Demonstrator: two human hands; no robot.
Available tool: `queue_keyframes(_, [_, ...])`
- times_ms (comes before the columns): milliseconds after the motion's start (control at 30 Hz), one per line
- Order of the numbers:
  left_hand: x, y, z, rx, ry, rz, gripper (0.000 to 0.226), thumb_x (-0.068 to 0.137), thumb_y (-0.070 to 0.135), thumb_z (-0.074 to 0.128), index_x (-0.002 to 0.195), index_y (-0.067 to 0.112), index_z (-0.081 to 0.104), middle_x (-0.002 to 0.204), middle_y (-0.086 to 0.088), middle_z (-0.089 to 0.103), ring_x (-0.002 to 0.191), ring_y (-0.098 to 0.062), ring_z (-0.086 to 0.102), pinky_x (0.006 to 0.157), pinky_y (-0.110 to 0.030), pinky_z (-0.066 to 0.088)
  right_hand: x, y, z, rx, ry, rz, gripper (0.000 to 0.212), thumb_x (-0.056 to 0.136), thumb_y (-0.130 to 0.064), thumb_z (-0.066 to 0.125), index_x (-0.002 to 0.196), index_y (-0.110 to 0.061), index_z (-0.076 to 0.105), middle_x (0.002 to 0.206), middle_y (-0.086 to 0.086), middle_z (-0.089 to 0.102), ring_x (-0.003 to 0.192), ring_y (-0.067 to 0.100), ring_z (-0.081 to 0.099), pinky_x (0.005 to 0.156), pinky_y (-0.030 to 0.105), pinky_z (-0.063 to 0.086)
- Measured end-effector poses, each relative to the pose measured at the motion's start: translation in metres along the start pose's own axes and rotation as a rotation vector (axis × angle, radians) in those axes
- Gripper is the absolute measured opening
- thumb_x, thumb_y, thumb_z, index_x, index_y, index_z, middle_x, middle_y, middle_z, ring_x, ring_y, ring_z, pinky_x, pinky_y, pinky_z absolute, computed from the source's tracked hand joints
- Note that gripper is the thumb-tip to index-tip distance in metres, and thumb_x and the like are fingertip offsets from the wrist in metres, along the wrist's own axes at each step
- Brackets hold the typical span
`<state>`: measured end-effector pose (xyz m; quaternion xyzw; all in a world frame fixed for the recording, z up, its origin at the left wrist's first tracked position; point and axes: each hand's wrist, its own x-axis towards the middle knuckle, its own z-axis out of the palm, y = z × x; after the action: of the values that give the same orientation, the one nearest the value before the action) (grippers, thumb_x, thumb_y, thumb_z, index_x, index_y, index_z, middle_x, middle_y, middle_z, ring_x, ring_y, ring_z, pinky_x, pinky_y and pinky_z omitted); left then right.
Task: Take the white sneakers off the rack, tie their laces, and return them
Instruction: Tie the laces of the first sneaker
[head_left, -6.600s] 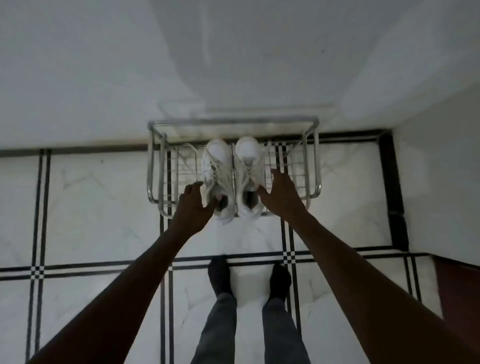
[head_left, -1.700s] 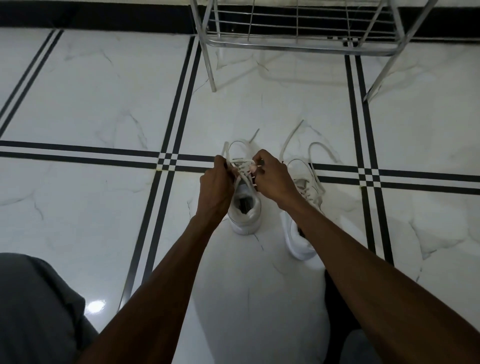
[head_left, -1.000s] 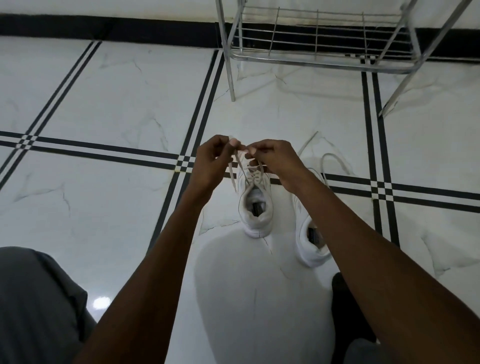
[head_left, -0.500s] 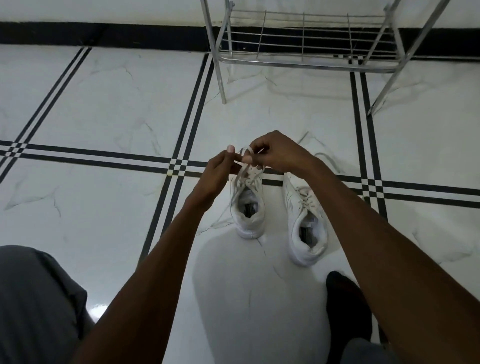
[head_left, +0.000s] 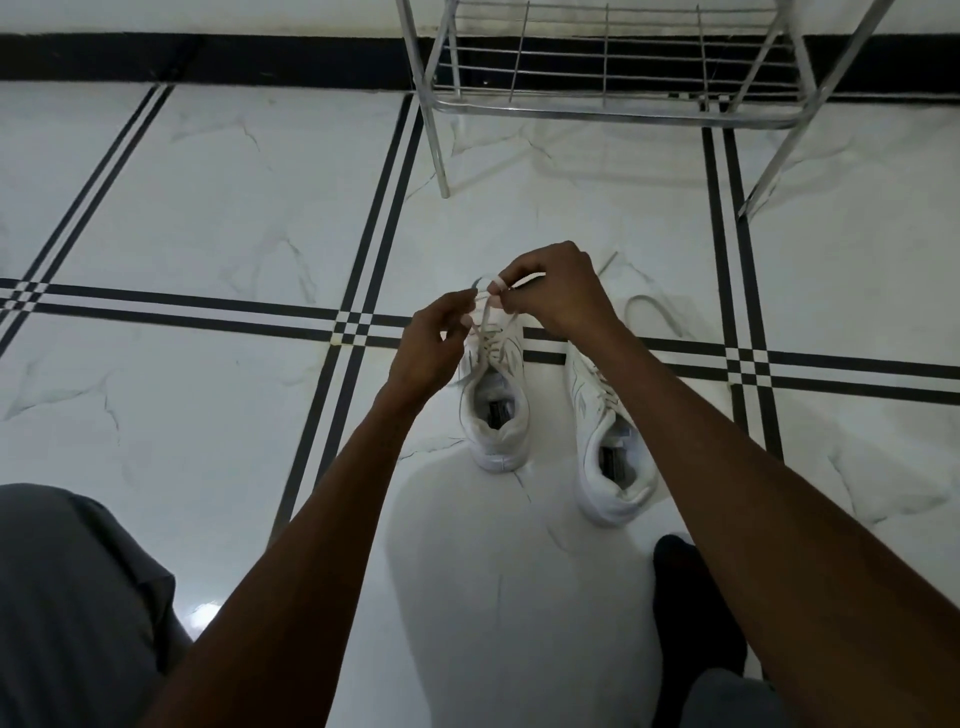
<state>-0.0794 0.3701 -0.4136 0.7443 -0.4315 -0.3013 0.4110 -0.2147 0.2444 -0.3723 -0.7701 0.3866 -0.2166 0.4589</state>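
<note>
White sneakers: both on the floor, off the rack.
Left sneaker: laces pinched by left hand and right hand, now raised into a loop.
Right sneaker: untied; 1 knot underway.

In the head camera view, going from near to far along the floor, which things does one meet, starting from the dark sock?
Dark sock → right sneaker → left sneaker → both hands, the left hand and the right hand, on its laces → metal rack.
</note>
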Motion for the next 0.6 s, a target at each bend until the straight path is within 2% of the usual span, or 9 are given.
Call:
queue_keyframes(100, [0.001, -0.002, -0.001, 0.124, 0.074, -0.006, 0.026, 0.101, 0.011, 0.06, 0.125, 0.014, 0.069, 0.127, -0.002, 0.071, 0.107, -0.014, 0.064, 0.094, -0.033, 0.056, -0.001, 0.005, 0.003, 0.189, -0.047, 0.082, 0.016, 0.071, -0.009, 0.088, 0.086, -0.011, 0.082, 0.082, 0.005, 0.079, 0.073, 0.024, 0.077, 0.077, 0.035, 0.065])
queue_keyframes(167, [0.003, -0.01, -0.004, 0.242, 0.151, -0.023, 0.012, 0.098, 0.025, 0.066, 0.107, 0.02, 0.072, 0.117, -0.003, 0.072, 0.105, -0.02, 0.067, 0.094, -0.049, 0.056, -0.001, 0.008, 0.002, 0.289, -0.063, 0.11, 0.02, 0.073, -0.009, 0.087, 0.09, -0.005, 0.081, 0.084, 0.01, 0.079, 0.075, 0.029, 0.077, 0.079, 0.039, 0.065])
queue_keyframes(267, [0.006, -0.015, -0.011, 0.379, 0.23, -0.052, 0.03, 0.098, 0.05, 0.054, 0.093, 0.024, 0.068, 0.11, -0.001, 0.069, 0.113, -0.028, 0.061, 0.103, -0.044, 0.039, -0.003, 0.01, 0.001, 0.397, -0.087, 0.168, 0.023, 0.078, -0.01, 0.084, 0.097, 0.0, 0.078, 0.092, 0.021, 0.077, 0.079, 0.029, 0.075, 0.083, 0.039, 0.064])
queue_keyframes(333, [0.0, -0.006, -0.019, 0.112, 0.224, -0.075, 0.044, 0.104, 0.05, 0.044, 0.095, 0.014, 0.066, 0.098, 0.001, 0.067, 0.101, -0.018, 0.064, 0.096, -0.035, 0.046, -0.001, 0.014, -0.001, 0.486, -0.103, 0.246, 0.027, 0.085, -0.015, 0.08, 0.102, 0.005, 0.076, 0.102, 0.026, 0.076, 0.094, 0.034, 0.076, 0.091, 0.043, 0.061])
queue_keyframes(400, [-0.004, 0.0, -0.026, -0.211, 0.208, -0.15, 0.045, 0.109, 0.038, 0.042, 0.098, -0.001, 0.062, 0.084, -0.002, 0.068, 0.078, -0.006, 0.068, 0.076, -0.019, 0.052, -0.001, 0.017, -0.003, 0.51, -0.137, 0.343, 0.032, 0.092, -0.024, 0.072, 0.106, 0.005, 0.074, 0.109, 0.019, 0.076, 0.106, 0.029, 0.074, 0.095, 0.041, 0.059])
queue_keyframes(433, [-0.005, -0.002, -0.029, -0.271, 0.223, -0.175, 0.042, 0.109, 0.035, 0.043, 0.095, -0.001, 0.061, 0.076, -0.003, 0.065, 0.069, -0.006, 0.065, 0.072, -0.019, 0.052, 0.0, 0.018, -0.004, 0.522, -0.14, 0.404, 0.03, 0.093, -0.024, 0.069, 0.106, 0.003, 0.074, 0.108, 0.014, 0.077, 0.106, 0.026, 0.074, 0.094, 0.039, 0.058])
queue_keyframes(467, [-0.006, -0.008, -0.032, -0.276, 0.255, -0.193, 0.041, 0.109, 0.035, 0.044, 0.091, 0.001, 0.059, 0.071, -0.005, 0.06, 0.065, -0.01, 0.061, 0.07, -0.024, 0.051, 0.002, 0.022, -0.004, 0.525, -0.111, 0.48, 0.024, 0.094, -0.021, 0.067, 0.103, 0.0, 0.074, 0.103, 0.011, 0.077, 0.1, 0.023, 0.074, 0.09, 0.037, 0.059])
queue_keyframes(533, [-0.012, -0.025, -0.038, -0.19, 0.316, -0.232, 0.048, 0.105, 0.044, 0.047, 0.092, -0.001, 0.06, 0.079, -0.011, 0.062, 0.074, -0.02, 0.059, 0.075, -0.039, 0.052, 0.003, 0.034, -0.005, 0.428, 0.034, 0.584, 0.017, 0.093, -0.017, 0.067, 0.097, -0.001, 0.072, 0.095, 0.011, 0.075, 0.084, 0.021, 0.072, 0.078, 0.034, 0.06])
queue_keyframes(600, [-0.022, -0.052, -0.045, -0.006, 0.376, -0.339, 0.05, 0.102, 0.049, 0.048, 0.101, 0.004, 0.068, 0.098, -0.017, 0.071, 0.093, -0.031, 0.067, 0.089, -0.05, 0.056, 0.005, 0.06, -0.006, 0.06, 0.207, 0.536, 0.029, 0.09, -0.026, 0.069, 0.091, 0.002, 0.076, 0.094, 0.015, 0.077, 0.087, 0.028, 0.074, 0.08, 0.037, 0.059])
